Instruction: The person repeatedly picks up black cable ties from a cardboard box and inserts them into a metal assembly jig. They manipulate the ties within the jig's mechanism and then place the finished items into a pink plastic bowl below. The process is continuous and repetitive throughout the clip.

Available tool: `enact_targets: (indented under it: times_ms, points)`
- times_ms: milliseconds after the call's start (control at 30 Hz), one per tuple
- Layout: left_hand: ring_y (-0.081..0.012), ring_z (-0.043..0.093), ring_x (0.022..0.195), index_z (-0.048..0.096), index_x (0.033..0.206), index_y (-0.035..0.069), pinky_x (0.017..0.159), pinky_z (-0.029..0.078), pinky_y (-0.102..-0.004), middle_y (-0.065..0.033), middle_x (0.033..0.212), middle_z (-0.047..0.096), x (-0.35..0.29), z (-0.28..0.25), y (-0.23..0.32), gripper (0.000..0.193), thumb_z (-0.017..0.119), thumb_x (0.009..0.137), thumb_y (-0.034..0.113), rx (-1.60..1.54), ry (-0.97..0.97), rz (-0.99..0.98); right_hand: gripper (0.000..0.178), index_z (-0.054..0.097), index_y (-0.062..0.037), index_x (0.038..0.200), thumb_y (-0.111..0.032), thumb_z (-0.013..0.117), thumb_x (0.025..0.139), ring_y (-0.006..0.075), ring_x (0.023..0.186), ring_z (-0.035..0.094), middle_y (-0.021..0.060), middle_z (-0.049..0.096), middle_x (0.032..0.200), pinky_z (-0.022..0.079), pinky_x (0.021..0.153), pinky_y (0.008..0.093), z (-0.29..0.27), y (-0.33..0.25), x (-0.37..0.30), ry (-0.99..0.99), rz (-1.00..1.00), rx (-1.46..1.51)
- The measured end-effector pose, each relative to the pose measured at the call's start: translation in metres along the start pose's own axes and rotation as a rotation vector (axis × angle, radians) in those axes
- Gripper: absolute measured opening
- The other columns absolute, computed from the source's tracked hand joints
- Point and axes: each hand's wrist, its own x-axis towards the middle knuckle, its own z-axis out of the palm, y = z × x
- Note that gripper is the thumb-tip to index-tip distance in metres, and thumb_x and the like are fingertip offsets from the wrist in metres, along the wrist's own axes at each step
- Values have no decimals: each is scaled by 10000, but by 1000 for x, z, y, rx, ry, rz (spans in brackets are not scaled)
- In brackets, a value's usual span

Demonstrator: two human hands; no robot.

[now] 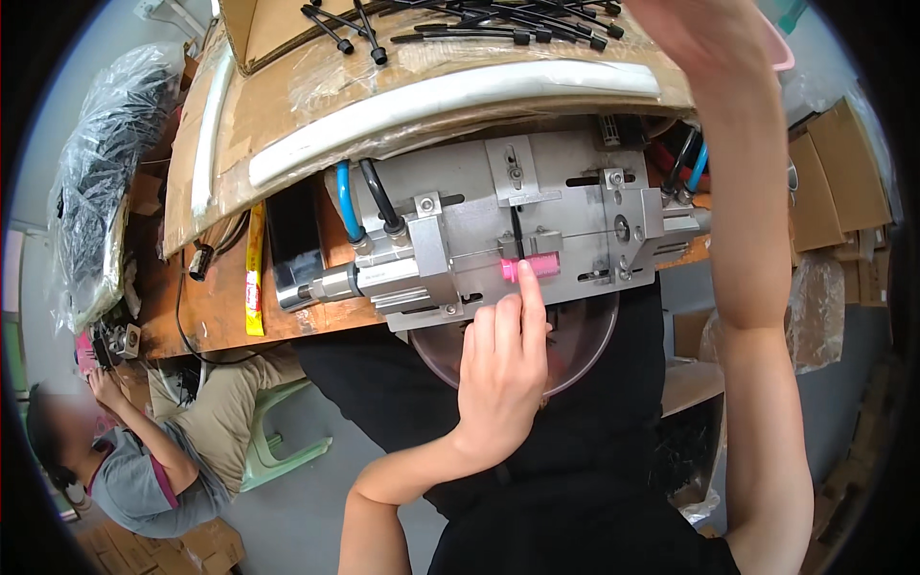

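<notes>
My left hand reaches up to the front of a grey metal fixture. Its index finger is stretched out, and the tip touches a bright pink cylindrical piece and the lower end of a thin black rod. The other fingers are loosely bent and grip nothing I can see. The rod lies across the fixture, its far end under a small metal bracket. My right hand is raised at the top right, beside a pile of black capped rods. Its fingers are cut off by the picture's edge.
Pneumatic cylinders with blue and black hoses flank the fixture. A padded cardboard shelf overhangs it. A translucent bowl sits below its front edge. A yellow packet lies left. Another person sits at the far left.
</notes>
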Motion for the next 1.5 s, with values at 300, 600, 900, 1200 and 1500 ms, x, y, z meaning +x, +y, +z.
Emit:
enact_targets:
  times_ms: [300,600,900,1200,1500]
  points:
    - [-241,520,853,442,1382,-73,774,457,-361,-105,953,511,5,5,3,668,702,781,56,92,-89,30,210,631,18,1062,-34,636,858,163,798,632,127,685,914,500,680,264,-17,-36,-102,172,-46,-412]
    - [-260,503,870,462,1397,-26,765,441,-356,-106,1015,539,-3,-34,-3,825,770,634,-88,-183,28,-78,653,494,120,1308,191,631,673,259,715,588,164,618,913,501,634,355,61,6,-244,-76,175,-695]
    - [-252,529,841,543,1330,-35,738,452,-353,-110,956,559,11,-57,-17,686,767,683,10,-86,65,-62,675,490,54,1356,103,678,710,260,715,554,122,564,807,490,650,368,66,25,-239,-128,243,-709]
    - [-159,527,694,682,1081,46,703,466,-296,-88,839,606,195,-84,-132,279,712,805,65,11,79,32,116,580,17,859,-14,658,780,351,803,579,151,579,811,471,696,399,-20,10,-77,6,-309,-1262]
    - [-139,535,680,677,984,24,658,460,-260,-69,800,602,139,-101,-124,223,693,767,-25,-217,193,20,176,658,-38,1039,-143,604,908,164,768,651,63,696,826,509,662,298,-35,3,-6,-263,296,-1360]
